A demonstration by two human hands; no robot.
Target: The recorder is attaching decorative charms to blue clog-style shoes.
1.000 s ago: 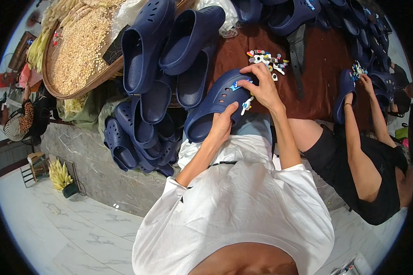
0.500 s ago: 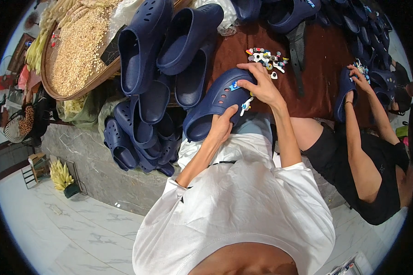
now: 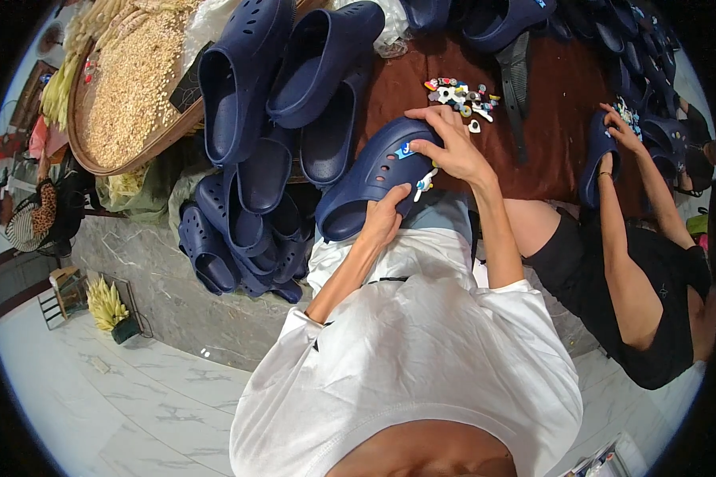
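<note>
A navy clog (image 3: 356,184) rests tilted over my lap, its toe pointing up and to the right. My left hand (image 3: 385,216) grips its near side, thumb on top near the vent holes and fingers hidden underneath. Over the toe curls my right hand (image 3: 458,151), with the thumb pressed down beside a small blue-and-white charm (image 3: 404,150) on the upper. A white figure-shaped charm (image 3: 424,185) shows at the clog's near edge, below my right hand. Just beyond lies a pile of colourful shoe charms (image 3: 463,100) on a brown cloth (image 3: 561,103).
More navy clogs (image 3: 239,87) are stacked at the left and far side. A woven tray (image 3: 123,169) of grain stands at the far left. On the right, a person in black (image 3: 612,294) handles another clog (image 3: 595,163). A black strap (image 3: 514,91) lies on the cloth.
The whole view has shifted slightly. Both my hands keep nearly the same hold on the clog, and the charms on it look unchanged.
</note>
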